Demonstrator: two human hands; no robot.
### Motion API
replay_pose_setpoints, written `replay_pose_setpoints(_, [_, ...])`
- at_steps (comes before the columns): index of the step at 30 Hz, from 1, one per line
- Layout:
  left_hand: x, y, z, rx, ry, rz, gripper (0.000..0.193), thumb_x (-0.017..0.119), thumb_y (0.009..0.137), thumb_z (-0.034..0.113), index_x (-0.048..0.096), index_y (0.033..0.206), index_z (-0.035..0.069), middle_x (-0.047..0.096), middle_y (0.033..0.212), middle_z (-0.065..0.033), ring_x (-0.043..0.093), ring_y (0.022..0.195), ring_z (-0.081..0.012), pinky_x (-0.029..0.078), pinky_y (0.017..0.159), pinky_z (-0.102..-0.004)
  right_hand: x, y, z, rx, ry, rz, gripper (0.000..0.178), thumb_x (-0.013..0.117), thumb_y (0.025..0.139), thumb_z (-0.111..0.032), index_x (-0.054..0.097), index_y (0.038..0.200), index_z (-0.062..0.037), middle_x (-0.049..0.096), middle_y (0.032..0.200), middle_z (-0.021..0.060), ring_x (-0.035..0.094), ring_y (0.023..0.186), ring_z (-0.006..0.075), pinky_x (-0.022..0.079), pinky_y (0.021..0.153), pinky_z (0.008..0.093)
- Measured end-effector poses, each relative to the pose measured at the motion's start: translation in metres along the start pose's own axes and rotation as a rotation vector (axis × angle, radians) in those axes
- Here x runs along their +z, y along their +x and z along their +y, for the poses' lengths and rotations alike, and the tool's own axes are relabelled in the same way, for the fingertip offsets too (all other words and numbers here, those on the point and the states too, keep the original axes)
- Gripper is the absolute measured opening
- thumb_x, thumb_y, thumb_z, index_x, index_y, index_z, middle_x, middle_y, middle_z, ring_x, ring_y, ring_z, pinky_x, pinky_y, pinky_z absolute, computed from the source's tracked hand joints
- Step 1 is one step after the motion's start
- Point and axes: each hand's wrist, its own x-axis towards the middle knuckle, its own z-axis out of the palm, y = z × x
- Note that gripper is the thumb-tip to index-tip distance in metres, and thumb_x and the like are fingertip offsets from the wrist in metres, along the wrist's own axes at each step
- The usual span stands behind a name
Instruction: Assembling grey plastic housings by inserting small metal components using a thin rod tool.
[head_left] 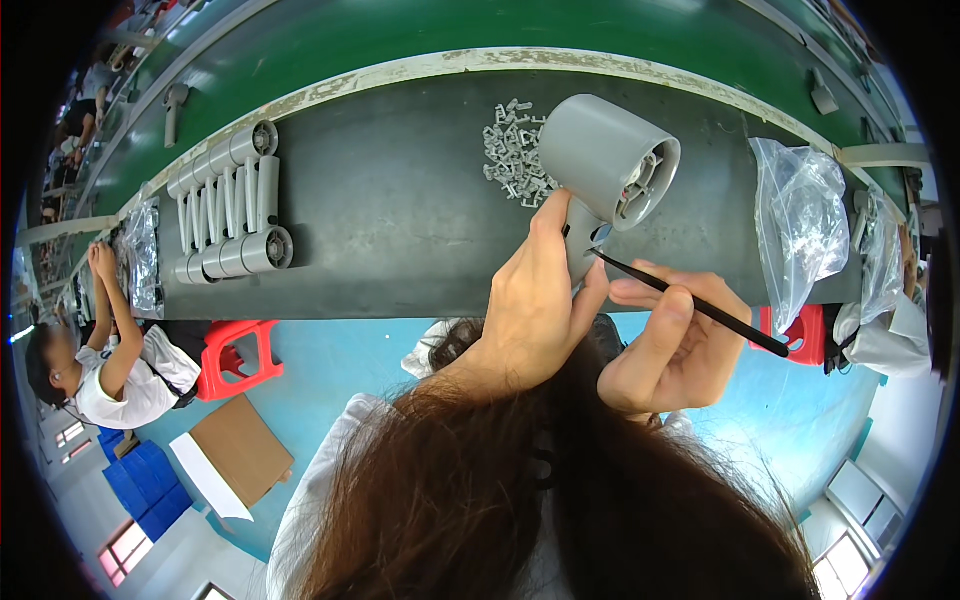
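My left hand (535, 300) is closed around the handle of a grey hair dryer body (600, 155), held up above the dark table. Its round barrel points up and to the right, with inner parts showing in the open end. In my right hand (690, 340) are black tweezers (700, 305), gripped between thumb and fingers. Their tip is at an opening in the handle, close below the barrel; whether they pinch anything is too small to tell. Just behind the barrel lies a pile of small grey plastic parts (515, 155), partly hidden by it.
Several grey hair dryer bodies (230, 200) lie in rows at the left of the dark table (390, 200). A clear plastic bag (800, 220) rests at the right. Beyond a pale rail runs a green belt (400, 40). At far left sits another person (125, 375), near a red stool (235, 358).
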Motion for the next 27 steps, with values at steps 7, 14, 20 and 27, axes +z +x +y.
replay_pose_setpoints(7, [0.002,0.0,-0.003,0.093,0.076,0.055,0.059,0.062,0.079,0.001,0.031,0.128,-0.008,0.057,0.1,-0.0247,0.061,0.082,-0.0388,0.05,0.068,-0.0394,0.008,0.002,0.0,0.047,-0.062,0.07,0.016,0.044,0.091,-0.006,0.047,0.093,0.0098,0.062,0.076,0.0205,0.059,0.051,0.0164,0.05,0.049,0.0223])
replay_pose_setpoints(14, [0.001,0.001,0.002,-0.003,-0.058,0.013,0.057,0.062,0.08,0.003,0.031,0.127,-0.007,0.058,0.097,-0.0243,0.062,0.08,-0.0383,0.05,0.067,-0.04,0.001,0.005,0.004,0.053,-0.005,0.111,0.013,0.045,0.089,-0.001,0.047,0.094,0.0107,0.062,0.077,0.0204,0.059,0.052,0.0179,0.049,0.052,0.0247])
replay_pose_setpoints(20, [0.002,-0.001,-0.002,0.024,-0.061,0.02,0.057,0.062,0.081,0.004,0.031,0.128,-0.006,0.058,0.097,-0.0248,0.062,0.081,-0.0386,0.05,0.067,-0.0402,0.003,0.0,0.002,0.032,-0.034,0.04,0.013,0.046,0.087,0.001,0.047,0.094,0.0114,0.062,0.078,0.021,0.059,0.053,0.0181,0.049,0.051,0.024])
replay_pose_setpoints(27, [-0.004,0.003,0.002,-0.072,-0.12,-0.022,0.059,0.062,0.081,0.004,0.03,0.13,-0.004,0.059,0.098,-0.0228,0.063,0.085,-0.0344,0.05,0.071,-0.0372,0.0,0.008,0.005,0.013,0.017,0.126,0.02,0.044,0.092,-0.01,0.046,0.094,0.0094,0.059,0.076,0.0226,0.056,0.048,0.0188,0.049,0.048,0.0247])
